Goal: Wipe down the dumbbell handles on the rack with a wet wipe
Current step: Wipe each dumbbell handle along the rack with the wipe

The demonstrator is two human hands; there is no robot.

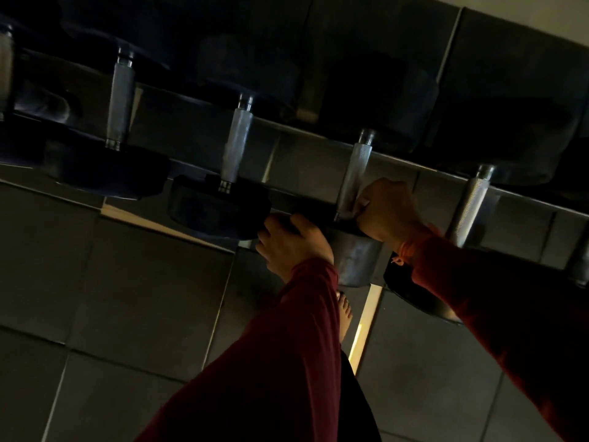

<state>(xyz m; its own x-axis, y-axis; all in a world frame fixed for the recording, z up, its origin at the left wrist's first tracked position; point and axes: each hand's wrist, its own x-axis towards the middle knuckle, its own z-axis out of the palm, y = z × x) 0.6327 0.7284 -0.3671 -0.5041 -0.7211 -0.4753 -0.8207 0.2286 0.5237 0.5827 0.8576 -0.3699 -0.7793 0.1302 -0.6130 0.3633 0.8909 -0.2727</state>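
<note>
A row of black dumbbells with knurled silver handles lies on a dark rack that runs across the upper half of the dim head view. My right hand is closed around the near end of one handle, with a pale wet wipe pinched against the metal. My left hand rests on the near black head of that same dumbbell, fingers curled over its edge. Both arms wear dark red sleeves. Other handles stand to the left and to the right.
Dark square floor tiles fill the lower left. A bare foot shows between my arms. A silver dumbbell head hangs below the rack, beside a bright strip of floor.
</note>
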